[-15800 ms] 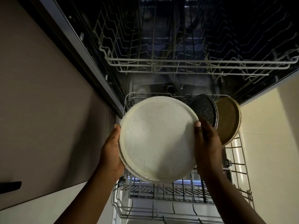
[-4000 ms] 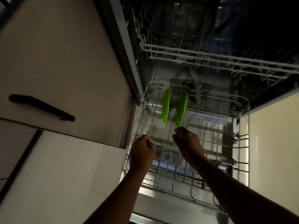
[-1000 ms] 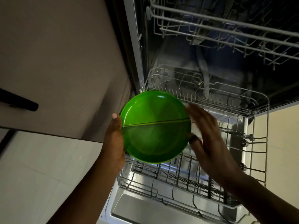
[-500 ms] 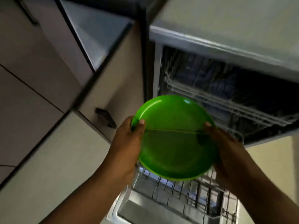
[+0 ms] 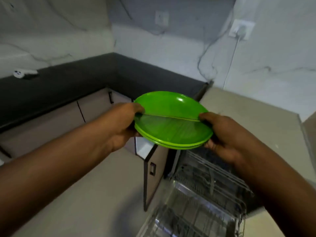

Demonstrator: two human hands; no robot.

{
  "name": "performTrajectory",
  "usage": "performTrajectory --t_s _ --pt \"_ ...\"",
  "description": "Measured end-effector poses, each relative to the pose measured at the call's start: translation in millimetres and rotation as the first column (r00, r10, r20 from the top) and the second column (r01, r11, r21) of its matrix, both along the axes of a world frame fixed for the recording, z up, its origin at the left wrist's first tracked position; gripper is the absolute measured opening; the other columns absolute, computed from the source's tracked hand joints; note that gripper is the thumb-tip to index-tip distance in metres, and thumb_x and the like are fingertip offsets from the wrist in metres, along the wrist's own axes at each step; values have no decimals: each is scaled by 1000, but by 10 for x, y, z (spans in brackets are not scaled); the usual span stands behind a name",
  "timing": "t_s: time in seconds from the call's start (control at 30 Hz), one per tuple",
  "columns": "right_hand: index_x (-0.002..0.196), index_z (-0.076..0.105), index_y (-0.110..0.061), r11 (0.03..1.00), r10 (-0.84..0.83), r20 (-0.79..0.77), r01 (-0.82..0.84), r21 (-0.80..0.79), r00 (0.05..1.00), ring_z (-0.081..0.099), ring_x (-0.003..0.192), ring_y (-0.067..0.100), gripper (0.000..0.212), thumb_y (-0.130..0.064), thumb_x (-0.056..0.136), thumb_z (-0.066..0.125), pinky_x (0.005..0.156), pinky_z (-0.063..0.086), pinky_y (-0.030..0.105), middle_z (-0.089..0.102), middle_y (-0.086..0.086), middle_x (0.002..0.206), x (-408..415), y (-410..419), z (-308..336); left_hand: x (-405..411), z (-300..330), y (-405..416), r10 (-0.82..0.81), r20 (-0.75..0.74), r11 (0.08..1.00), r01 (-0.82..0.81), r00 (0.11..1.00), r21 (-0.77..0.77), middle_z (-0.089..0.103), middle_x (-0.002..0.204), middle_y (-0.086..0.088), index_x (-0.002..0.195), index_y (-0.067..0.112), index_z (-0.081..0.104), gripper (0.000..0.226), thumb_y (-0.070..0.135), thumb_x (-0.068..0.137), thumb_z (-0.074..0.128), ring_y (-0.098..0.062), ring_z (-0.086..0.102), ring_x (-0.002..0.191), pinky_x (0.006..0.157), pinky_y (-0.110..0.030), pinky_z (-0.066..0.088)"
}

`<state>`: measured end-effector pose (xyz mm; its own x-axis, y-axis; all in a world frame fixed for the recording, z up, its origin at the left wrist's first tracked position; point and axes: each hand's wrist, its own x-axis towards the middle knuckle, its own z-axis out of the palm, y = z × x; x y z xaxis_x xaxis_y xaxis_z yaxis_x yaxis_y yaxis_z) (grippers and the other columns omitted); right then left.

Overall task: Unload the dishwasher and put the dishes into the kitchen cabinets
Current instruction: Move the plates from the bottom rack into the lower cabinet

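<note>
2 green plates (image 5: 172,124) are stacked one on the other and held level in front of the person, above the floor and above the near corner of the open dishwasher. The upper plate sits slightly back from the lower one, so the lower rim shows as a second green edge along the front. A thin straight line runs across the top plate from one hand to the other.

The left hand (image 5: 119,124) grips the left edge of the stack, thumb on top of the rim and fingers curled underneath. The right hand (image 5: 224,134) grips the right edge the same way, thumb on the rim and fingers wrapped below. Both forearms reach in from the bottom corners.

Below the plates on the right, the dishwasher's wire rack (image 5: 201,194) is pulled out, its bars blurred. Just left of it stands an open cabinet door (image 5: 153,175) with a dark handle. Behind runs a black desk (image 5: 71,82) in an L shape, with pale cabinet fronts (image 5: 95,108) under it. A small white object (image 5: 22,73) lies on the far left of that desk; it is too blurred to identify. The wall is pale marble, with a socket (image 5: 240,30) and a white cable (image 5: 230,60) hanging from it at upper right.
</note>
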<state>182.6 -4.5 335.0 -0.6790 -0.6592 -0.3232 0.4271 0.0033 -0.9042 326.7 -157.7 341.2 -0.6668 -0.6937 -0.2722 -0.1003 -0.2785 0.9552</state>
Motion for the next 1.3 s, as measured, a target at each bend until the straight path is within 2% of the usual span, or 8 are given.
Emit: performTrajectory --t_s 0.27,0.47,0.67,0.87,1.0,1.1,1.13,1.3 --pt "107 64 -1 994 94 -12 -94 -62 996 71 78 22 25 -11 98 44 62 61 36 73 18 99 872 -1009 136 930 154 -997 56 -30 998 -56 998 0 65 55 -2 78 8 62 23 9 95 46 -16 57 55 62 -27 46" --pt "120 59 -5 989 143 -52 -145 -40 988 68 100 33 30 -21 100 43 83 55 54 72 15 107 1484 -2045 -268 1523 -91 -2173 41 -18 999 -42 999 -19 66 92 -22 102 1 64 21 13 94 49 -27 58 76 67 -30 44" --pt "114 59 -10 973 166 8 -165 162 986 67 64 26 35 -38 97 47 48 51 28 67 19 96 1673 -2722 -792 1629 -685 -2997 42 39 997 -44 998 60 72 87 -16 107 5 64 21 13 96 47 -24 67 67 60 -28 50" --pt "128 49 -10 957 39 139 -77 281 989 67 80 33 33 -26 99 48 58 57 39 62 15 105 1246 -3332 -1613 1088 -1443 -3517 16 112 989 -33 994 148 74 94 -17 104 14 66 20 11 96 48 -33 69 84 65 -37 57" --pt "120 59 -12 906 -26 116 -26 422 993 66 72 26 24 -18 96 56 58 56 24 65 12 99 888 -3560 -2329 501 -1995 -3913 -65 278 993 36 958 110 71 103 -16 108 20 66 20 19 89 62 -37 67 94 82 -49 55" --pt "144 41 -26 840 -72 66 25 542 995 63 92 38 76 -25 78 79 98 45 46 67 11 114 492 -3770 -3280 -126 -2599 -4202 -65 412 995 88 909 -37 71 100 -16 90 27 65 23 34 68 60 -32 66 91 85 -46 54" --pt "135 48 -33 838 -130 62 77 541 990 62 94 32 62 -21 81 76 101 42 45 66 5 109 362 -3829 -3442 -292 -2764 -4250 -71 449 990 117 891 -78 70 101 -15 87 29 62 20 36 68 57 -30 65 92 84 -42 53" --pt "110 62 -17 808 -317 33 252 533 948 62 84 28 18 -11 94 57 64 52 35 67 12 99 -416 -4081 -3830 -1288 -3850 -4459 -184 553 951 290 812 -109 70 99 -7 92 27 68 17 28 84 53 -27 64 92 81 -41 54"
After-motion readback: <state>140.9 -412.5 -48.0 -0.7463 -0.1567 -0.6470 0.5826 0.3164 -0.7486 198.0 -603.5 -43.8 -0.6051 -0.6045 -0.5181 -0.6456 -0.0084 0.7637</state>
